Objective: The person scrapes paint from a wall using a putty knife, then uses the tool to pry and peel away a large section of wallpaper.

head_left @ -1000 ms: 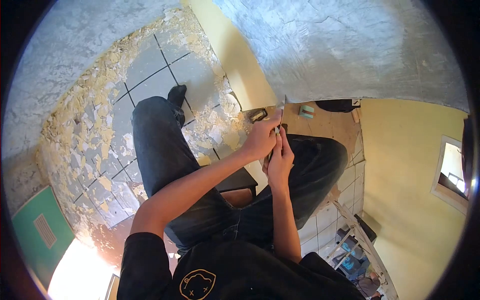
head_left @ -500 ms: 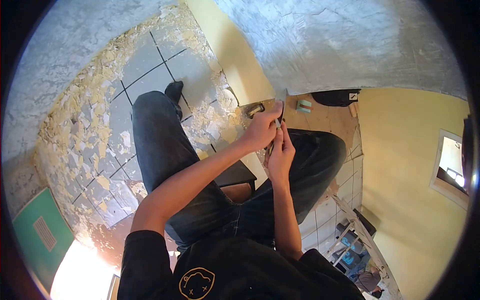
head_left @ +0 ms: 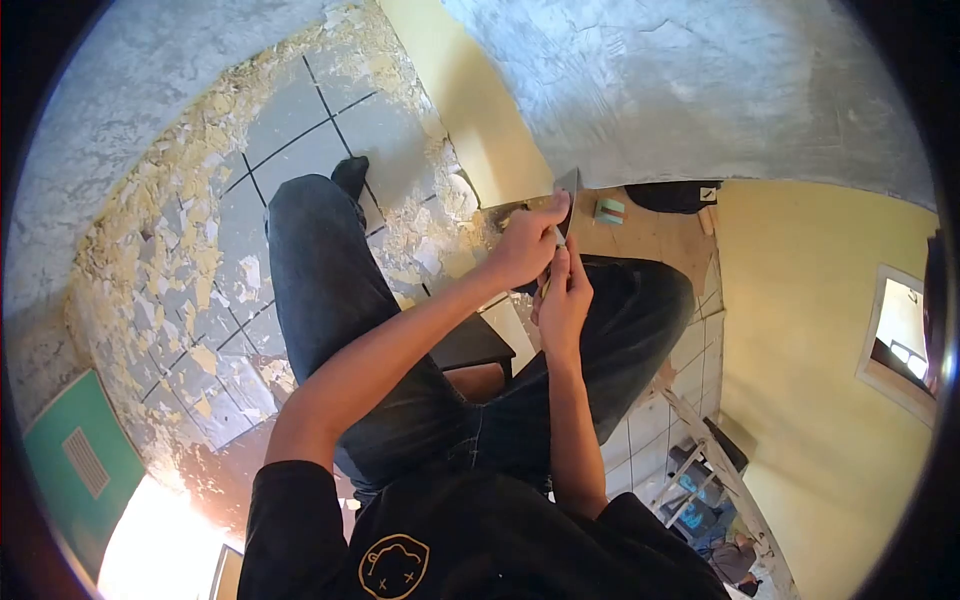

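Observation:
I look down at my legs in dark jeans over a tiled floor. My left hand (head_left: 525, 250) and my right hand (head_left: 565, 305) are pressed together in front of me, both closed around a scraper (head_left: 567, 190). Its flat metal blade sticks up above my left fingers, close to the lower edge of the scraped grey wall (head_left: 700, 90). The handle is hidden inside my hands.
Flakes of peeled yellow paint (head_left: 170, 230) litter the grey floor tiles. A dark stool (head_left: 470, 345) stands under me. A green-and-white block (head_left: 608, 211) lies on the brown floor, a ladder (head_left: 715, 460) stands lower right, and a yellow wall (head_left: 800, 330) is to the right.
Both hands have shifted slightly up and right with the scraper, and the blade now shows more clearly above my left fingers. My grip is unchanged.

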